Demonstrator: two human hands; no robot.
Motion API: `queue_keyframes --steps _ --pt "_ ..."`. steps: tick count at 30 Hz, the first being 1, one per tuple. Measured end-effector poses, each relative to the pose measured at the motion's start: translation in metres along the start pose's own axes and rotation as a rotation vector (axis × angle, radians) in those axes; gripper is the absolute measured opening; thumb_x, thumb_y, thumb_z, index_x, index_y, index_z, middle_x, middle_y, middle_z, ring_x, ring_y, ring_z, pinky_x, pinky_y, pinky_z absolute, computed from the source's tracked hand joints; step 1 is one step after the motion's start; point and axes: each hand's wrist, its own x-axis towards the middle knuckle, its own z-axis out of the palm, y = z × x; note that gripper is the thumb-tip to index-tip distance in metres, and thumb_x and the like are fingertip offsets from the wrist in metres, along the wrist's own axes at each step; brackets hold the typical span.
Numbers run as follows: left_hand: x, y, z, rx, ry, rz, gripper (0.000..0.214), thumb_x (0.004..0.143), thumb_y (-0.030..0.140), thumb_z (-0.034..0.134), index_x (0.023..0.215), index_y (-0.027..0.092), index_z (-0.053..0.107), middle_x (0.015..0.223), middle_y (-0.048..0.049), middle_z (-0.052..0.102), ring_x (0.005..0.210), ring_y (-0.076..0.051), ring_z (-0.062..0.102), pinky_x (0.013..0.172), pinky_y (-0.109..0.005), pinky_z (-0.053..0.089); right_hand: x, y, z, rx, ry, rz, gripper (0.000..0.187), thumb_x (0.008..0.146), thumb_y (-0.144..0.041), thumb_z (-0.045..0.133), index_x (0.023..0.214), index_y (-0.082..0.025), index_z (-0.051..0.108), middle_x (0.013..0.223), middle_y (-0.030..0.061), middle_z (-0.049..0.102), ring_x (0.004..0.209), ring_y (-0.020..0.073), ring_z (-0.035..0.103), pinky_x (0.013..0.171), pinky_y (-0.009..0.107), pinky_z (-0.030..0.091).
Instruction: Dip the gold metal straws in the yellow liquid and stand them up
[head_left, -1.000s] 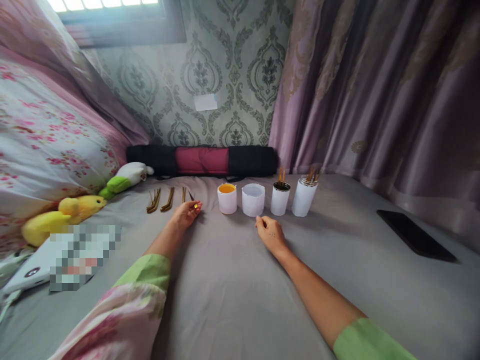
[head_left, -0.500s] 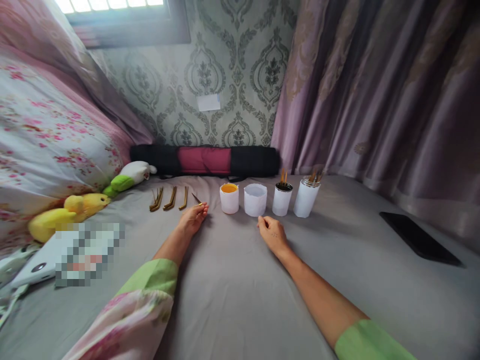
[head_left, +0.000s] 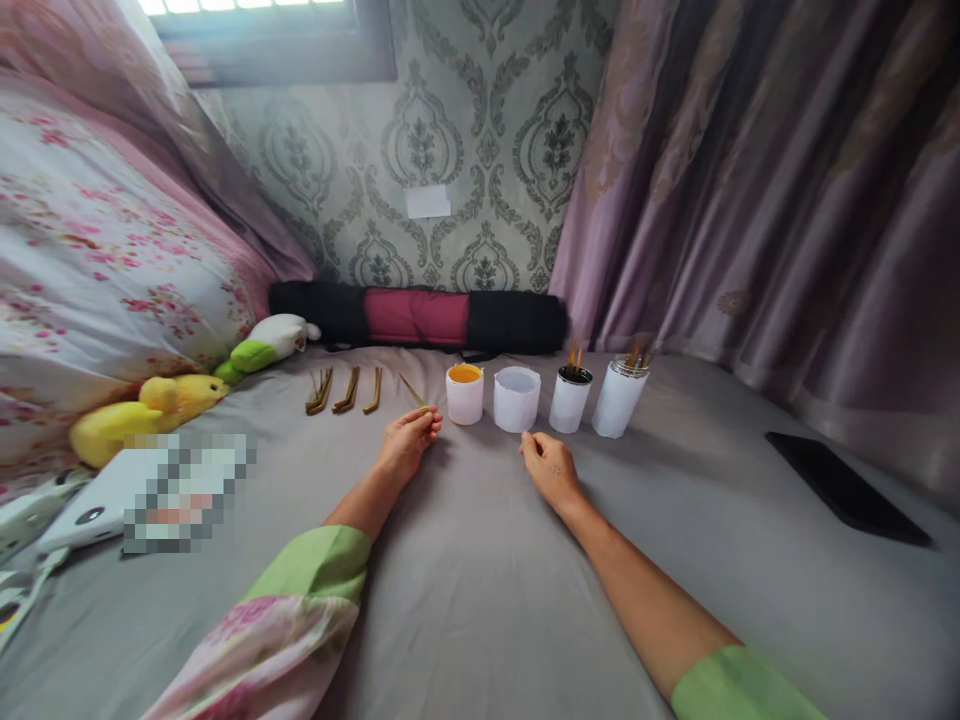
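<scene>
My left hand (head_left: 411, 440) pinches a thin gold-brown stick (head_left: 414, 392) that slants up and away to the left. Beside it, on the right, is a white-wrapped cup with an orange inside (head_left: 465, 402). My right hand (head_left: 551, 468) rests closed on the sheet, just in front of a wider white cup (head_left: 516, 408); its fingertips are hidden, so anything in them cannot be made out. Left of the held stick, similar bent sticks lie in three small groups: the left group (head_left: 319, 392), the middle group (head_left: 346, 391) and the right group (head_left: 373, 391).
Farther right stand a white-wrapped can with orange sticks (head_left: 570, 405) and a taller white-wrapped jar with brown sticks (head_left: 619, 400). A dark flat slab (head_left: 844, 485) lies at right. Soft toys (head_left: 142, 412) and a white device (head_left: 90, 510) are at left. A black-and-red roll (head_left: 420, 318) lines the wall.
My left hand has shifted a little to the right with the stick, nearer the orange-lined cup. The right hand stays by the wider white cup. The whole view has shifted slightly.
</scene>
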Motion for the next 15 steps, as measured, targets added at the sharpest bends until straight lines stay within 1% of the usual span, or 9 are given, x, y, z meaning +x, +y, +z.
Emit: queue_keyframes --steps 5,11,15 --pt "-0.005 -0.006 0.001 0.019 -0.043 0.063 0.018 0.065 0.012 0.063 0.082 0.007 0.062 0.072 -0.008 0.063 0.055 -0.008 0.055 0.048 -0.018 0.043 -0.001 -0.001 -0.002 0.022 -0.007 -0.02 0.041 0.081 -0.043 0.034 0.064 -0.017 0.06 0.057 0.0033 0.06 0.051 0.0118 0.048 0.049 0.022 0.029" --pt "-0.009 -0.011 0.002 0.087 -0.087 0.167 0.03 0.063 0.022 0.066 0.088 0.008 0.062 0.073 -0.0063 0.062 0.054 -0.008 0.054 0.049 -0.019 0.043 -0.001 0.001 -0.001 0.048 -0.021 -0.034 0.042 0.082 -0.044 0.033 0.065 -0.017 0.059 0.059 0.0033 0.06 0.052 0.0118 0.049 0.05 0.021 0.03" --pt "-0.014 -0.01 0.004 0.136 -0.085 0.216 0.033 0.062 0.027 0.066 0.09 0.009 0.062 0.073 -0.0059 0.062 0.054 -0.009 0.054 0.049 -0.02 0.042 0.0 0.002 -0.001 0.048 -0.017 -0.039 0.042 0.082 -0.045 0.034 0.065 -0.016 0.059 0.059 0.0031 0.06 0.052 0.0117 0.049 0.05 0.021 0.031"
